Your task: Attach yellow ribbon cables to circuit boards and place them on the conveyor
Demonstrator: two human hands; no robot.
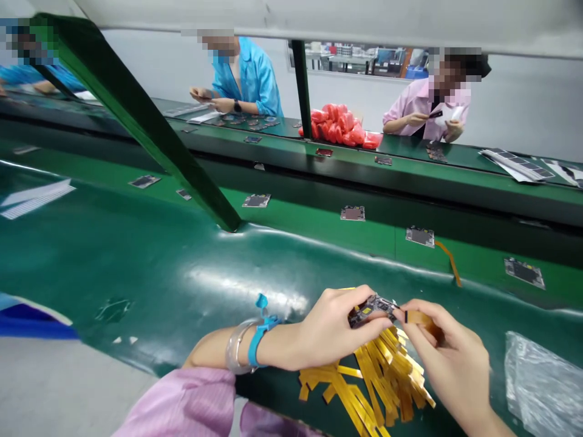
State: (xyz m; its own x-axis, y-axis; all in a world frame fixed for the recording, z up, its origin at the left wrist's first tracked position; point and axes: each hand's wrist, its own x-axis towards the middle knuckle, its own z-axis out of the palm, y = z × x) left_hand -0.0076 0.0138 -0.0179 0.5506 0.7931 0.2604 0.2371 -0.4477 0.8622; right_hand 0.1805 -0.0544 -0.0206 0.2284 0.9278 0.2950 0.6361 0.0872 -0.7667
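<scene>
My left hand [332, 328] pinches a small dark circuit board [371, 308] just above the green mat. My right hand [449, 355] grips an orange flex cable [421, 318] with its end touching the board's right edge. Under both hands lies a loose pile of yellow-orange flex cables [378, 379]. A blue strap and a clear bangle [248, 346] sit on my left wrist, above a pink sleeve.
A green conveyor belt [319, 227] carries several circuit boards [419, 236], one with an orange cable attached. A slanted green post [150, 130] crosses at left. Clear plastic bag [544, 382] lies at right. Three people work across the line beside red bags [341, 124].
</scene>
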